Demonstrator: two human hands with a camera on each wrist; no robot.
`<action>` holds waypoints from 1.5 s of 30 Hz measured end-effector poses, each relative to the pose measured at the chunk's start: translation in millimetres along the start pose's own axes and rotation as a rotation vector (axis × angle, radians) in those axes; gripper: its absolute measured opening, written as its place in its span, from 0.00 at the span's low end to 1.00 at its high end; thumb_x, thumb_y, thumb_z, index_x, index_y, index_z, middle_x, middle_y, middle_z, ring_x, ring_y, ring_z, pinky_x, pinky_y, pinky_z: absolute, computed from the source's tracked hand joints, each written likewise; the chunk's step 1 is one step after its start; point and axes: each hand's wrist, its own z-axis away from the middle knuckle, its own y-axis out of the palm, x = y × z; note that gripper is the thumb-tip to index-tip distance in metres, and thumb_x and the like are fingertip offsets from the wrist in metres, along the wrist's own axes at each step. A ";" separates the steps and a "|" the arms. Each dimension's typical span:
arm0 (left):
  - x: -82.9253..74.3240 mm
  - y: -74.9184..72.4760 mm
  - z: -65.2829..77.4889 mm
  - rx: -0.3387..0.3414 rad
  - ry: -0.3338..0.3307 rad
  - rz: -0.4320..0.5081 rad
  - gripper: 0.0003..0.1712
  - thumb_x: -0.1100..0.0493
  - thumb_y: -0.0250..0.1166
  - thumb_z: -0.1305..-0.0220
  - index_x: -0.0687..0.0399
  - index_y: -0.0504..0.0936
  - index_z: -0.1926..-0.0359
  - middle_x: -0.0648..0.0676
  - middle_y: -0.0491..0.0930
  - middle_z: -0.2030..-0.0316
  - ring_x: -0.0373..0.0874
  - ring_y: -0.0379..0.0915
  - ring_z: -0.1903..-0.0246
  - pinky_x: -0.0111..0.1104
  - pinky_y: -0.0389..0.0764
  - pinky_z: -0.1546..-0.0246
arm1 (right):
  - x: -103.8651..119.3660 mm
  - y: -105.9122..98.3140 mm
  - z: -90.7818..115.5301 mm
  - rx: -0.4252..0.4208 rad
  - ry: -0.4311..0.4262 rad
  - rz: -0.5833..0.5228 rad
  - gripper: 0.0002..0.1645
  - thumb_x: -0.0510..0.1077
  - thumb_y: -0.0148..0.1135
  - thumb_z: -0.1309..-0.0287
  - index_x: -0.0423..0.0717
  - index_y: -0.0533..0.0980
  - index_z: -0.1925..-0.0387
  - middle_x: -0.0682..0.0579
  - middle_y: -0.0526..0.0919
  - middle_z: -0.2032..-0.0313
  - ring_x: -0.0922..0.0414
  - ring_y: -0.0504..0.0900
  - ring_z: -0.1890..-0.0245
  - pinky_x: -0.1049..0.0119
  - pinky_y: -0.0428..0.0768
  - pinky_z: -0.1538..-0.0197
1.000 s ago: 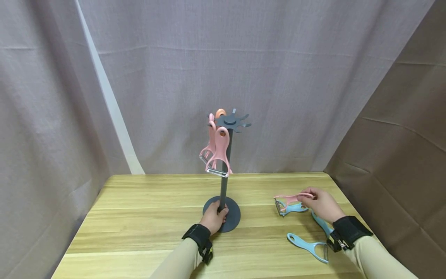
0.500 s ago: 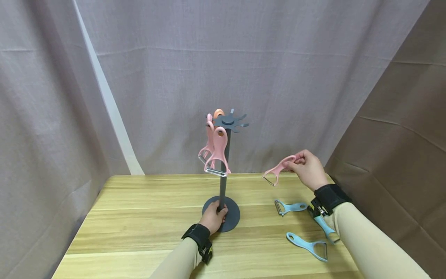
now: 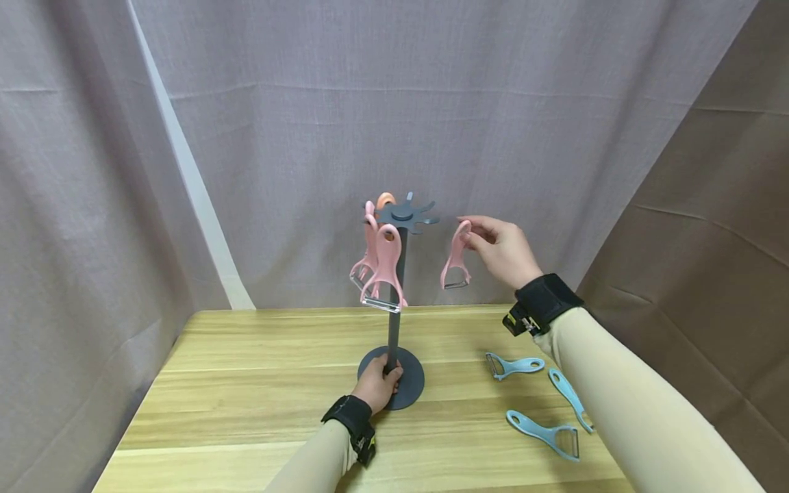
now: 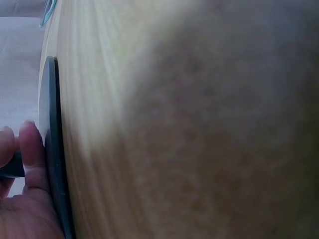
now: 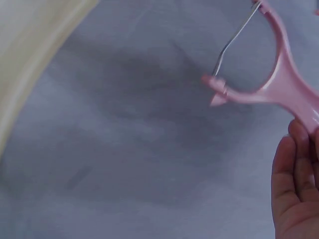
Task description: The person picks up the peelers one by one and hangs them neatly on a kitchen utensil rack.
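A dark grey stand (image 3: 394, 329) with a round base and a ring of hooks on top stands mid-table. My left hand (image 3: 378, 385) grips its post low down, just over the base (image 4: 54, 149). Pink peelers (image 3: 387, 263) hang from the hooks on the left and front, and an orange peeler (image 3: 385, 199) shows behind them. Right of the hooks, my right hand (image 3: 502, 250) pinches another pink peeler (image 3: 456, 257) by its handle end, blade downward, apart from the stand. In the right wrist view that peeler (image 5: 286, 84) shows its metal blade and forked head.
Several light blue peelers lie on the right of the wooden table (image 3: 246, 383): one at the back (image 3: 518, 366), one in front (image 3: 542, 433), one (image 3: 568, 396) partly hidden by the right sleeve. Grey curtains (image 3: 308, 137) stand behind.
My right hand has lifted the pink peeler from over the blue ones and carried it up and left towards the hooks; the peeler has swung blade-down. My left hand stays on the post.
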 end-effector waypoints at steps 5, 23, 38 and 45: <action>0.7 0.2 -0.1 -0.005 0.009 0.000 0.04 0.62 0.53 0.36 0.58 0.72 0.63 0.51 0.71 0.80 0.40 0.69 0.80 0.31 0.73 0.78 | 54.1 -2.7 -14.4 0.028 -0.063 -0.096 0.12 0.35 0.56 0.44 0.35 0.68 0.57 0.44 0.81 0.66 0.53 0.81 0.67 0.70 0.77 0.64; -1.5 2.5 1.1 -0.009 -0.017 0.008 0.04 0.61 0.53 0.36 0.57 0.72 0.64 0.52 0.71 0.78 0.39 0.69 0.80 0.31 0.73 0.78 | 105.8 4.0 -33.6 0.073 -0.140 -0.283 0.09 0.36 0.57 0.45 0.35 0.74 0.61 0.44 0.80 0.64 0.54 0.80 0.63 0.64 0.77 0.60; -0.4 2.3 1.5 -0.021 -0.006 -0.003 0.03 0.62 0.53 0.36 0.57 0.73 0.64 0.51 0.71 0.79 0.39 0.69 0.80 0.30 0.73 0.79 | 82.9 16.6 -46.9 0.191 -0.018 -0.446 0.15 0.44 0.54 0.42 0.42 0.73 0.55 0.44 0.79 0.59 0.55 0.78 0.59 0.63 0.77 0.61; -0.9 2.7 2.0 -0.021 -0.009 -0.007 0.04 0.62 0.53 0.36 0.57 0.73 0.64 0.50 0.71 0.79 0.39 0.69 0.80 0.30 0.74 0.79 | 80.0 20.6 -48.4 0.250 0.077 -0.430 0.19 0.51 0.52 0.44 0.46 0.73 0.54 0.49 0.80 0.60 0.52 0.80 0.64 0.66 0.76 0.71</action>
